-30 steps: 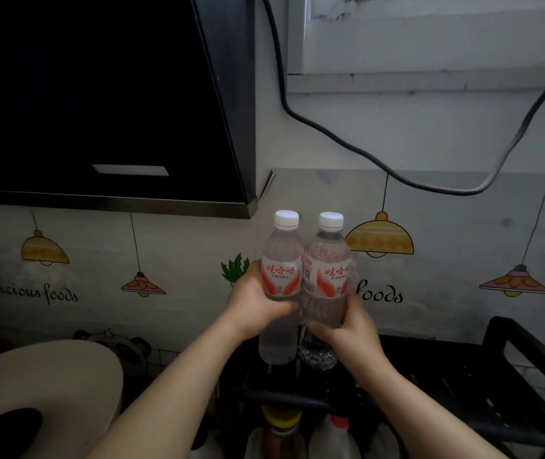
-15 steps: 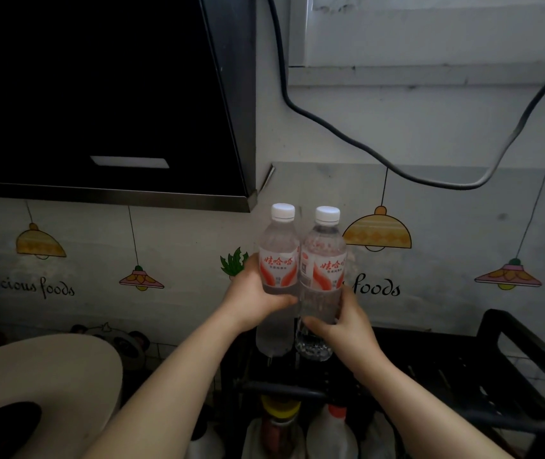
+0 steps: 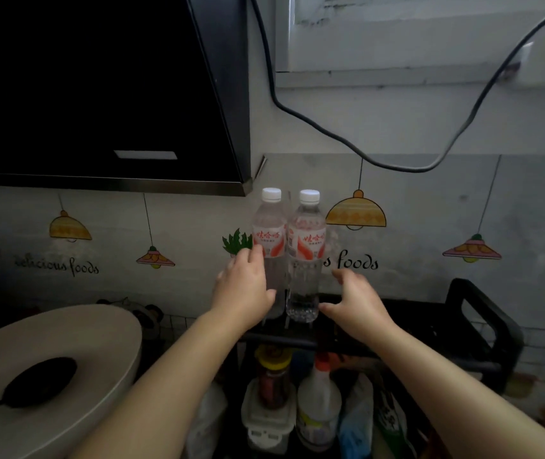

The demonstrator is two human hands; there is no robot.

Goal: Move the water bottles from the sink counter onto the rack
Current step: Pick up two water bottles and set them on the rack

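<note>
We see 2 clear ribbed plastic water bottles w/ white caps & red-white labels, left bottle (image 3: 270, 246) and right bottle (image 3: 307, 256), upright side by side on the black metal rack (image 3: 483, 313) top. Left hand (image 3: 246, 289) at 9 o'clock of them, fingers loose against the left bottle, not clasping; right hand (image 3: 355, 303) at 3 o'clock, spread open, just beside the right bottle.

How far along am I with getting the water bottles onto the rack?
Two water bottles stand upright side by side on the rack. The left hand rests against one; the right hand is open beside the other. No more bottles are in view.
</note>
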